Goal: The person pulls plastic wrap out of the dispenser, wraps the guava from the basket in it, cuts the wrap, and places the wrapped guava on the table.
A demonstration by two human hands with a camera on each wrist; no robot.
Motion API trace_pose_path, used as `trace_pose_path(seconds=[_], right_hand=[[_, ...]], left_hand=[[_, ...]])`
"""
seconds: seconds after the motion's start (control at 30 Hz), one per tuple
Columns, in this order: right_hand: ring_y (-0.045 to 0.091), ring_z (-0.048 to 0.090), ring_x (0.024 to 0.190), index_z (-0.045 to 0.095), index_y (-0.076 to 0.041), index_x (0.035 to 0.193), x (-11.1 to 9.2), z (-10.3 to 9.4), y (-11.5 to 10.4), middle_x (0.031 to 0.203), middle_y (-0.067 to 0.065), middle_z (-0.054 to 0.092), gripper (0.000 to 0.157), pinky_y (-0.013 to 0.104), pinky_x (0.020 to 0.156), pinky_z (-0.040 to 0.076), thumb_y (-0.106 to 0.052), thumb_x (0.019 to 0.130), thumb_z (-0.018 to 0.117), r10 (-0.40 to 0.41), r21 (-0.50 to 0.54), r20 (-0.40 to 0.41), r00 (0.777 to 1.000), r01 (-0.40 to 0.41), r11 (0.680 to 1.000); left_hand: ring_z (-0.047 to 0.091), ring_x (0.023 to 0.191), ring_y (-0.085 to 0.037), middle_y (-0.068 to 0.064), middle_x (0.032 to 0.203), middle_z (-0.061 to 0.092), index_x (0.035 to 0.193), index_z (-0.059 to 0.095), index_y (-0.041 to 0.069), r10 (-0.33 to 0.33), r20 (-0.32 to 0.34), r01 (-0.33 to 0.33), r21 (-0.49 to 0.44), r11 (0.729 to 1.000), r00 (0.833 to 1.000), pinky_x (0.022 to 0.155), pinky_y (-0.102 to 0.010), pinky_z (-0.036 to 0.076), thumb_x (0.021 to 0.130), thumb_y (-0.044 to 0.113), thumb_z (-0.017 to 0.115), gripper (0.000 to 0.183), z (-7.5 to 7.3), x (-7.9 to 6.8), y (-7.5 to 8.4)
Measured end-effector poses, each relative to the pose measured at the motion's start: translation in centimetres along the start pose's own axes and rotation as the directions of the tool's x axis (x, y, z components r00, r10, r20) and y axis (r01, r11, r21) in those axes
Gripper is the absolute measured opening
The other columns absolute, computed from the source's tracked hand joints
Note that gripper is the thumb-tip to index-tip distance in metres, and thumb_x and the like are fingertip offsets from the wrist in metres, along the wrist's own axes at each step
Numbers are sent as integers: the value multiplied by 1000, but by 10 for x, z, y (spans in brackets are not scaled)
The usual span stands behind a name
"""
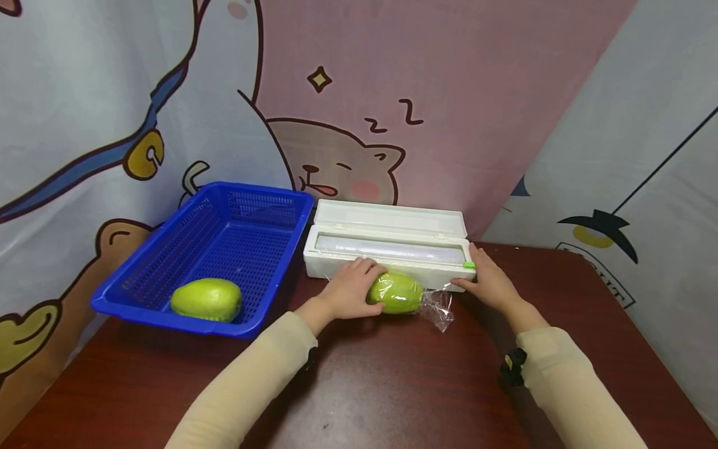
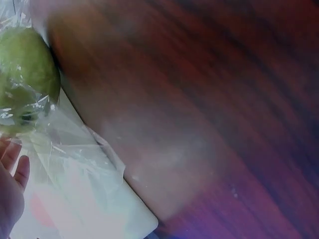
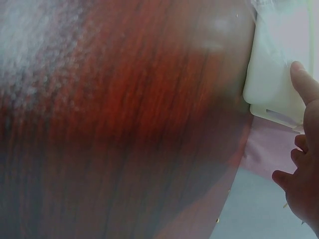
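Observation:
A green oval fruit in clear plastic film lies on its side against the front of a white cling film dispenser. Loose crinkled film trails from the fruit's right end. My left hand holds the left end, fingers over the top and thumb at the near side. On the dispenser's right end, my right hand grips the corner, its thumb on the front face. The dispenser's lid is raised, and a film roll shows inside. More film spreads over its front in the left wrist view.
To the left stands a blue plastic basket with an unwrapped-looking green fruit in its near end. A green slider sits at the dispenser's right corner. Behind the brown table hangs a printed cartoon curtain.

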State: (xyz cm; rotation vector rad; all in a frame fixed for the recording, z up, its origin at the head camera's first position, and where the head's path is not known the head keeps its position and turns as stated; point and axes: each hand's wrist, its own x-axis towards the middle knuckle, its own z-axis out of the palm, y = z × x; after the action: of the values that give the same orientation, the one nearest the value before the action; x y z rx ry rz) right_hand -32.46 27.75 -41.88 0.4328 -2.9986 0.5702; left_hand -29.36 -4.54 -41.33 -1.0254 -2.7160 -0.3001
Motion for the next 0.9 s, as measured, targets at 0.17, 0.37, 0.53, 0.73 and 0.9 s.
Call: trace_pose_path(seconds=[0.17, 0.37, 0.53, 0.73, 0.9], right_hand=[[49, 18, 137, 11, 11, 145, 0, 0, 0, 148, 34, 19, 98, 60, 108, 20, -38, 83, 68, 1, -2, -2, 1000, -1, 1000], [50, 18, 136, 11, 11, 145, 0, 0, 0, 148, 34, 20, 98, 60, 108, 20, -37, 83, 68, -2, -8, -2, 1000, 2, 1000], [50, 18, 136, 10, 11, 145, 0, 0, -1, 147, 35, 20, 97, 60, 108, 20, -36, 83, 68, -1, -5, -2, 1000, 1, 1000], [50, 17, 137, 9, 11, 145, 0, -1, -3, 148, 35, 18, 97, 60, 109, 19, -36, 84, 68, 10, -8, 11, 1000, -10, 1000], [50, 17, 136, 9, 11, 145, 0, -1, -3, 148, 35, 18, 97, 60, 108, 19, -35, 84, 68, 12, -7, 14, 1000, -12, 1000]], left_hand=[[49, 107, -18, -2, 119, 52, 129, 48, 16, 4, 10, -4, 12, 1000, 1000, 94, -34, 42, 76, 52, 64, 66, -2, -1, 1], [48, 109, -18, -3, 119, 52, 131, 46, 16, -7, 5, 8, -47, 999, 1000, 97, -35, 41, 76, 56, 64, 70, -1, -4, -1], [49, 111, -18, -3, 120, 52, 133, 45, 15, -18, 2, 18, -54, 998, 1000, 98, -36, 41, 77, 58, 63, 73, -2, -5, -1], [49, 111, -19, -4, 119, 52, 133, 46, 14, -21, -5, 20, -54, 998, 1000, 97, -36, 42, 77, 58, 62, 73, -5, -6, -1], [50, 110, -19, -4, 118, 53, 131, 48, 13, -12, -23, 11, -43, 999, 1000, 96, -36, 43, 77, 58, 62, 72, -5, -6, -2]])
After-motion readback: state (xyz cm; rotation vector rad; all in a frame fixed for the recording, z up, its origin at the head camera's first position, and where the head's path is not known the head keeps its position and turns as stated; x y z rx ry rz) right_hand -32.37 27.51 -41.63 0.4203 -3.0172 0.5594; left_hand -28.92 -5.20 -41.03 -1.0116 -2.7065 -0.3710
